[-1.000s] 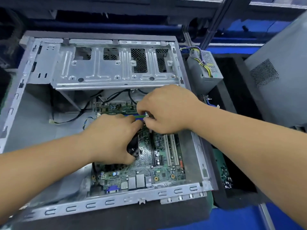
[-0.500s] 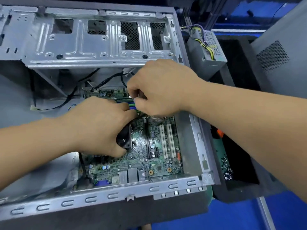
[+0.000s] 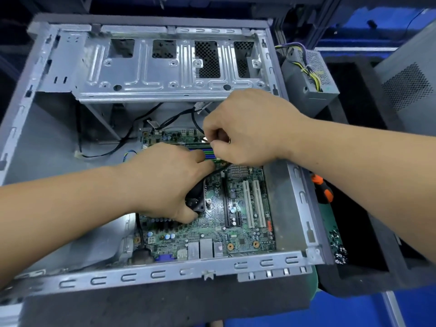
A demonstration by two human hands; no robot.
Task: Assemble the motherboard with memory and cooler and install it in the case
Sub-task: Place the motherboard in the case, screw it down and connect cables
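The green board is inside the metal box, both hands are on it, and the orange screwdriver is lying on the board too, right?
Not quite. The head view shows the orange screwdriver lying outside the metal box, to its right. The green board is inside, with the left hand and right hand on it.

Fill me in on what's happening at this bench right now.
A person is working inside an open computer case that lies on its side. The motherboard already sits in it. The left hand rests over the black cooler, and the right hand has its fingers curled at the memory slots. A power supply stands outside the case, and an orange-handled screwdriver lies beside it.
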